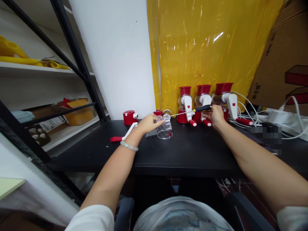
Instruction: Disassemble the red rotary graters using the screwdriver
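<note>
Head view: both bare hands forward over the desk, well apart, a tool bridging the gap between them.
Clear housing: transparent plastic part (pixel 167 124) right beside the left hand (pixel 147 123), to its right; circular rim low, at or just above the desktop.
Left hand: fingers gripping the housing's upper left side; the nearer hand to it.
Right hand: fingers clamped around the handle of a screwdriver (pixel 196 110), well to the housing's right.
Screwdriver axis: runs crosswise, handle right, shaft pointing left at the housing's small round neck.
Tip contact: tip at the neck; touching or just short, cannot tell.
Loose parts: red base (pixel 129 117) and white crank with red grip (pixel 130 130), left of the housing.
Assembled units: three red-and-white hand-crank machines (pixel 185 104) in a row, behind and right.
Surface: black desktop (pixel 183 154), flat.
Room: yellow plastic curtain (pixel 204 45) behind, metal-framed shelves left, cardboard box and white cables right.
</note>
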A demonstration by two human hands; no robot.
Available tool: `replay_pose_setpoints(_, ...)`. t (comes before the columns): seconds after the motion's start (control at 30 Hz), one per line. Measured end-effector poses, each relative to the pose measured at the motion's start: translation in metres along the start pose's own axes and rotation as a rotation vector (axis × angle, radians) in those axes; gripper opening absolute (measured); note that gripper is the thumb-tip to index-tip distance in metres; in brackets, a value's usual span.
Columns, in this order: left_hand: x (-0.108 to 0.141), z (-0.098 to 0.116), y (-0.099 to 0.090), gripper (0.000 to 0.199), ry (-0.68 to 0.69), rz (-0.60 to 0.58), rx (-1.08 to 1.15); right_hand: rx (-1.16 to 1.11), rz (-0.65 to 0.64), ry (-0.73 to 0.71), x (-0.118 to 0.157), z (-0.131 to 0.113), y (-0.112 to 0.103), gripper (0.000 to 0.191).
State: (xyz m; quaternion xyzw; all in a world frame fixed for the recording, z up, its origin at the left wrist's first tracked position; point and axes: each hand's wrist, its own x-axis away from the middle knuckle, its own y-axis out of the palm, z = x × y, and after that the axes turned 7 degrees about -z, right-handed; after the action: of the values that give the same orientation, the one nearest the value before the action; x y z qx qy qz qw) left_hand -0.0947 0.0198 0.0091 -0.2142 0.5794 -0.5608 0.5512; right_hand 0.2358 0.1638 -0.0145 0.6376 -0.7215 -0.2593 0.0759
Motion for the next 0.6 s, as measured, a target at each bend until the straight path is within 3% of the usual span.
replay_pose_setpoints(0.2, 0.0, -0.001, 0.0, 0.058, 0.006, 0.002, 0.01, 0.008, -0.03, -0.018, -0.005, 0.002, -0.002, 0.019)
replay_pose_setpoints(0.33, 0.0, -0.001, 0.0, 0.059, 0.014, 0.0, 0.015, 0.089, -0.07, -0.148, -0.019, 0.014, -0.01, 0.032)
replay_pose_setpoints(0.47, 0.0, -0.002, 0.001, 0.057, 0.01, 0.005, 0.029, 0.192, -0.043, -0.279, -0.027, 0.025, -0.015, 0.044)
replay_pose_setpoints(0.6, 0.0, -0.003, 0.002, 0.058, 0.012, 0.011, 0.033, 0.27, 0.029, -0.357, -0.025, 0.025, -0.017, 0.044)
